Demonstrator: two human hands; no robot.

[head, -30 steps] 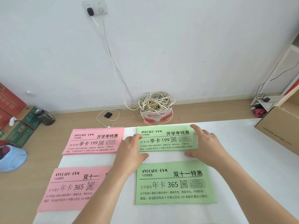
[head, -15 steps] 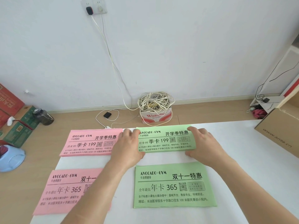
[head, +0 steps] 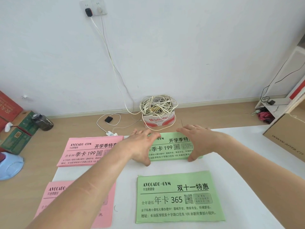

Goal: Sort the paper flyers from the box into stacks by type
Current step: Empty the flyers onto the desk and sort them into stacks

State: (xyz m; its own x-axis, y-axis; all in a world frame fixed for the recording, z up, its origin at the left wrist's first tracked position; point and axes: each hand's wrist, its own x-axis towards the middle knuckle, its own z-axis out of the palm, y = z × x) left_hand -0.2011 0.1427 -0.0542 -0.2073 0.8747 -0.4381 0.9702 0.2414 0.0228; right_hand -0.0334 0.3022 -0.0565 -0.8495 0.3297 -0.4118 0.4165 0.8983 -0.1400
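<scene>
White wall and wood floor behind; white table [head: 239,162] carries four flyer stacks in a two-by-two grid. Cardboard box [head: 287,138] sits at the table's right edge, its inside not visible, so whether more flyers are left cannot be told. Near row: near green stack [head: 178,197] and near pink stack [head: 105,195], the pink one partly under the left forearm. Far row: far pink stack [head: 85,151] on the left, far green stack [head: 171,147] on the right. Both hands are on the far green stack: left hand [head: 140,146] covers its left end, right hand [head: 196,142] its right end. Fingers of both are spread and open, palms down, thumbs at the near edge, pressing and not pinching any sheet. Looks like squaring up that stack; sorting appears nearly finished. Risks: uneven push from the hands could fan the loose sheets or slide the stack off the far table edge; the left forearm, low over the near pink stack, could drag its top sheets askew.
</scene>
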